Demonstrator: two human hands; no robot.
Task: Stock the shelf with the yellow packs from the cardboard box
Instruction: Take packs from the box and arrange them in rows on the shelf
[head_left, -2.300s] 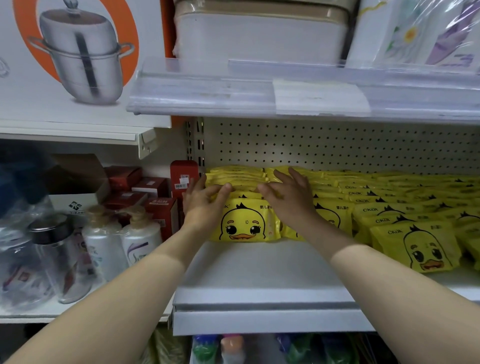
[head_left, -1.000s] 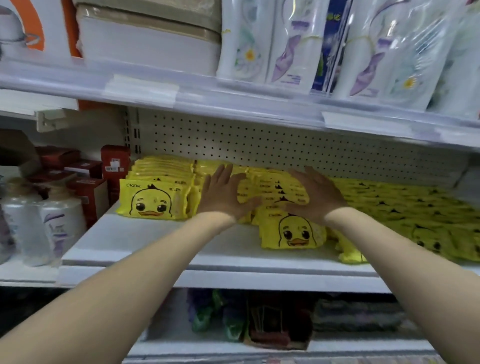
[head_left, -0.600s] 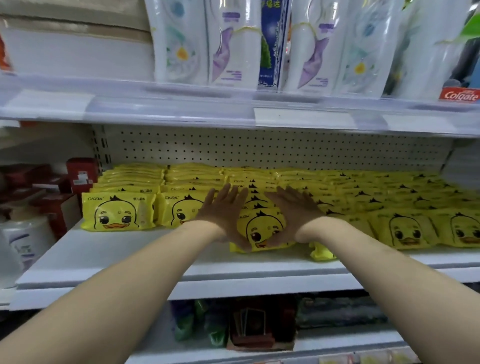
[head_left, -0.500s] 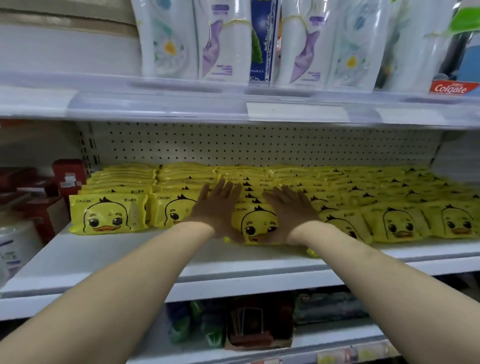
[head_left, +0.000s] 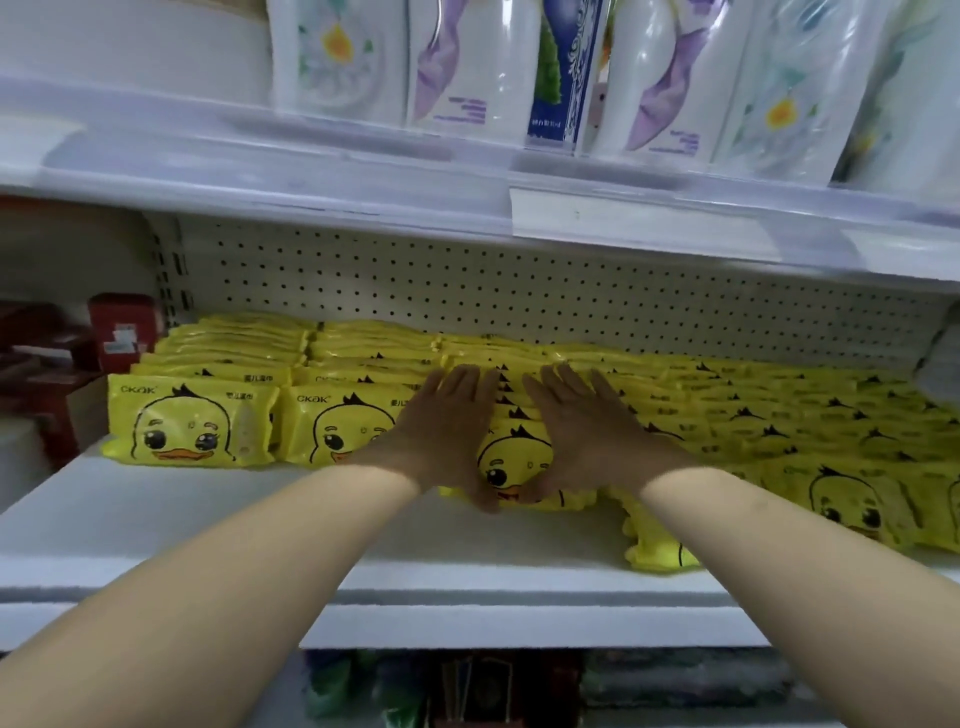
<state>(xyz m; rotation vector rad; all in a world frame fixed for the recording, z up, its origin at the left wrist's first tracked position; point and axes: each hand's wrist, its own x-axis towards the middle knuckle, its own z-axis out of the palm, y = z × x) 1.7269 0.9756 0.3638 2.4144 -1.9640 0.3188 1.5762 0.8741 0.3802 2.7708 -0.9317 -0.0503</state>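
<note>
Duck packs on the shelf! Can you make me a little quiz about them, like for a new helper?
1. True or false: the left hand and right hand press a duck pack with straight fingers.
2. What stands left of the packs? A) red box; B) green bottle; C) toy car.
3. Fill in: one stray pack juts toward the shelf's ___ edge.
Key: 1 true; 2 A; 3 front.

Glossy yellow plastic packs printed with a cartoon duck face lean back in overlapping rows across the white metal shelf, faces forward. The rows run from left to right, and one stray pack lies askew near the front edge.
</note>
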